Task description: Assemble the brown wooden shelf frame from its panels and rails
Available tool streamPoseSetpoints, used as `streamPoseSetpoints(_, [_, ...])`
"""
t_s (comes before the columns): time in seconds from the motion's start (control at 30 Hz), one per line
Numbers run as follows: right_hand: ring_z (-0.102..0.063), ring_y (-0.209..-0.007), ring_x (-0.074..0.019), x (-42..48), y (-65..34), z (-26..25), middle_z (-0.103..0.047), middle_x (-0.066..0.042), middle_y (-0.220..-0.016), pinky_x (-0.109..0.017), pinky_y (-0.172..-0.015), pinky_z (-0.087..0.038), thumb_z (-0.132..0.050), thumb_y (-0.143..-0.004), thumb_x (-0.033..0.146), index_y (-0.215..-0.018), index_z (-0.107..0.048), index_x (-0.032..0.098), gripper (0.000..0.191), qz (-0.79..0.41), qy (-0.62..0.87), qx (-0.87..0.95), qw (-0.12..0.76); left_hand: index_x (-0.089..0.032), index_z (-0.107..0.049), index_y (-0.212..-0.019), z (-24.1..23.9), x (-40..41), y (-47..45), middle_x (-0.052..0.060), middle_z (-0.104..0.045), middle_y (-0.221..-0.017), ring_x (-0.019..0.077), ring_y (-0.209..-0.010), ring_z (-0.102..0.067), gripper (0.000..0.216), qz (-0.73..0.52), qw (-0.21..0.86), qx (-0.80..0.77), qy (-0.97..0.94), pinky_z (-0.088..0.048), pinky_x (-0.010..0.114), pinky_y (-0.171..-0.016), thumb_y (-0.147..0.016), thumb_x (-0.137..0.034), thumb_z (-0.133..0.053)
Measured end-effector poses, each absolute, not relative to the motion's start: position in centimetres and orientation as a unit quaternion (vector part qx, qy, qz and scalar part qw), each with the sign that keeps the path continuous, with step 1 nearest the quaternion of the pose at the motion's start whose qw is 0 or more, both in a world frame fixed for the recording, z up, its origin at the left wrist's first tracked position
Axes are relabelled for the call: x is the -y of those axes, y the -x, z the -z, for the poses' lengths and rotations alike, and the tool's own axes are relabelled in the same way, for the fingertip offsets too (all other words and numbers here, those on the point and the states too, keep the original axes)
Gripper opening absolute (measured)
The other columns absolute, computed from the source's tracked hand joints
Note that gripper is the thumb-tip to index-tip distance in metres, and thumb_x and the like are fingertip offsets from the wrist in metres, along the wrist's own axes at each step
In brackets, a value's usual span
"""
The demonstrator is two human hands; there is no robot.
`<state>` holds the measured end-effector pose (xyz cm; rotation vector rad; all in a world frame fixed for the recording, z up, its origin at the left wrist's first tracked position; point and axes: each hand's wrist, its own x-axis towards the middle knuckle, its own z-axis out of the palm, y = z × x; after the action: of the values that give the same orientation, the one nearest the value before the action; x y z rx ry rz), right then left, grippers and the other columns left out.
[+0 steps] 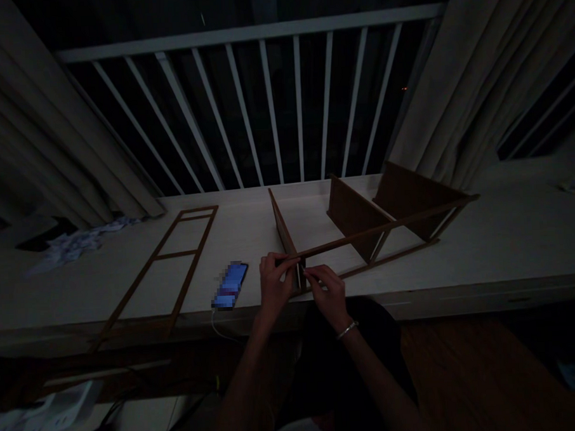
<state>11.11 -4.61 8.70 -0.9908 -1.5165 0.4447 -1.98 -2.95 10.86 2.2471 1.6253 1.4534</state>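
Note:
A brown wooden shelf unit [359,220], partly put together, lies on its side on the pale window ledge. My left hand [275,281] is closed around the near left corner of its frame, by the end board [282,225]. Just right of that corner, my right hand [329,292] is pinched against the inner side of the joint. Whatever sits between its fingertips is too small and dark to make out. A bracelet [347,330] circles my right wrist. Two more boards, a middle shelf [355,216] and a far shelf [413,197], stand across the frame.
A second ladder-like wooden frame [178,253] lies to the left, its end over the ledge's front edge. Between them a lit phone [231,286] trails a white cable [221,333]. White railings [264,108] and curtains [64,111] stand behind. A power strip [58,416] is lower left.

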Motion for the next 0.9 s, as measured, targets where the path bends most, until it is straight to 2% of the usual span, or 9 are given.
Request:
streamPoseSetpoints(0.6, [-0.055,-0.078,-0.0150,3.95,-10.24,-7.91,-0.061,-0.006,-0.081,-0.032,-0.072,-0.046,-0.045,-0.080,0.019,-0.088,-0.061,0.020,0.018,-0.131,0.430,0.675,0.585,-0.027,-0.063,-0.088,-10.67,2.95,1.88,0.003,-0.050,-0.087,0.0164,-0.088,-0.044,0.019,-0.461,0.002,-0.537,-0.707,-0.034,0.033,-0.076,-0.076,-0.020,-0.050])
streamPoseSetpoints(0.9, [-0.053,-0.080,-0.0157,3.97,-10.71,-8.46,-0.061,-0.005,-0.083,-0.033,-0.074,-0.044,-0.044,-0.080,0.017,-0.090,-0.060,0.020,0.019,-0.103,0.431,0.720,0.534,-0.026,-0.062,-0.087,-11.03,3.07,1.90,0.004,-0.050,-0.084,0.0168,-0.085,-0.044,0.019,-0.462,-0.001,-0.529,-0.712,-0.034,0.033,-0.074,-0.076,-0.020,-0.049])
